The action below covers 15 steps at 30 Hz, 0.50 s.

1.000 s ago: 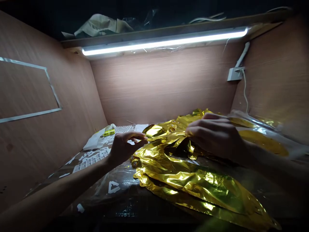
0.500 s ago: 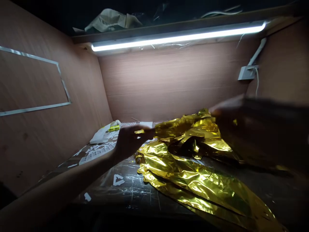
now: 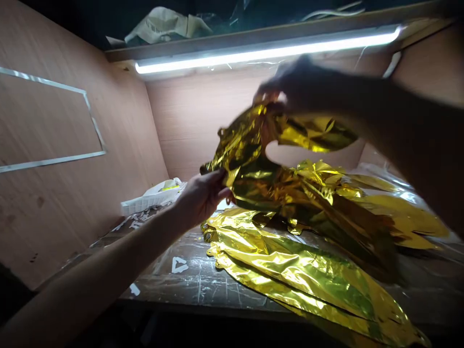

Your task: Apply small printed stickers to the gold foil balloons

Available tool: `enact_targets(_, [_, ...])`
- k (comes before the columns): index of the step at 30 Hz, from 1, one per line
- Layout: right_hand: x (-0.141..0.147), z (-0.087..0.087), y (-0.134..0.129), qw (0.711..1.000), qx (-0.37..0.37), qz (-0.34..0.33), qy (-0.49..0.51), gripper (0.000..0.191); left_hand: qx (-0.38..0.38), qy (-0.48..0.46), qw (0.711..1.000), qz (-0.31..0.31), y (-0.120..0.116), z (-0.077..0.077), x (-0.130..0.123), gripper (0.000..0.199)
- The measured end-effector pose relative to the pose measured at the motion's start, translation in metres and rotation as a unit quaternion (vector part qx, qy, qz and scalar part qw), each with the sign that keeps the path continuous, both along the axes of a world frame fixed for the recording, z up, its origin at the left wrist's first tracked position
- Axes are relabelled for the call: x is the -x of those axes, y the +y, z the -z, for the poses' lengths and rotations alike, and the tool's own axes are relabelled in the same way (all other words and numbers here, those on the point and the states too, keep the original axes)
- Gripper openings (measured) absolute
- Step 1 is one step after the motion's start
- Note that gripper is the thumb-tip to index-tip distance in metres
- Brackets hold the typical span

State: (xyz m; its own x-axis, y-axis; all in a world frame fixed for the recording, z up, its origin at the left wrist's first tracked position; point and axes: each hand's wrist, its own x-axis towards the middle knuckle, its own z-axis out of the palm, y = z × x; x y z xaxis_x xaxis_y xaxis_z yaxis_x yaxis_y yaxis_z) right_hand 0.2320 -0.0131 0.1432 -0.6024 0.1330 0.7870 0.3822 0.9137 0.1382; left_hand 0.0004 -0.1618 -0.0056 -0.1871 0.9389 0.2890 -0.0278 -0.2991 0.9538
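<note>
A flat, uninflated gold foil balloon (image 3: 250, 159) hangs raised and creased between my two hands. My left hand (image 3: 199, 195) pinches its lower left edge between thumb and fingers. Higher up, my right hand (image 3: 290, 87) is closed on the top of the foil, blurred and dark against the lamp. Part of the foil droops to the right beneath my right forearm. Below it, a stack of flat gold foil balloons (image 3: 290, 270) lies on the table, small tabs with holes along its left end. More gold foil (image 3: 409, 217) lies behind on the right, partly covered by my arm.
Wooden panels (image 3: 195, 121) enclose the table (image 3: 203, 290) at the back and sides. A bright tube lamp (image 3: 268, 50) runs under the shelf, close to my right hand. A white tray (image 3: 141, 203) and paper scraps sit at the left; a white triangular cutout (image 3: 179, 264) lies in front.
My right hand has risen and moved left, lifting the foil balloon off the pile. My left hand has shifted slightly with the foil's edge. The stack in front stays put.
</note>
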Motion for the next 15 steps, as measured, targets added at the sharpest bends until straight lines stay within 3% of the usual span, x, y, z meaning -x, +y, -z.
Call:
enact_targets(2, [0.015, 0.028, 0.012, 0.990, -0.021, 0.055, -0.128, 0.019, 0.031, 0.002, 0.999, -0.015, 0.006, 0.033, 0.007, 0.016])
enact_targets(3, [0.023, 0.050, 0.017, 0.981, -0.025, 0.074, -0.177, 0.018, 0.044, 0.006, 0.999, -0.023, 0.008, 0.049, 0.009, 0.019])
enact_targets(6, [0.041, 0.128, 0.020, 0.974, 0.016, 0.067, -0.216, 0.042, 0.072, 0.034, 0.996, -0.041, 0.009, 0.090, 0.015, 0.022])
enact_targets(8, [0.049, 0.176, 0.010, 0.971, 0.037, 0.049, -0.232, 0.041, 0.080, 0.065, 0.993, -0.053, 0.010, 0.106, 0.018, 0.021])
enact_targets(11, [0.050, 0.228, -0.016, 0.955, 0.139, -0.027, -0.260, 0.047, 0.090, 0.139, 0.984, -0.060, 0.012, 0.114, 0.024, 0.020])
enact_targets(15, [0.039, 0.261, -0.039, 0.923, 0.232, -0.034, -0.305, 0.065, 0.084, 0.299, 0.947, -0.088, 0.011, 0.100, 0.048, 0.030])
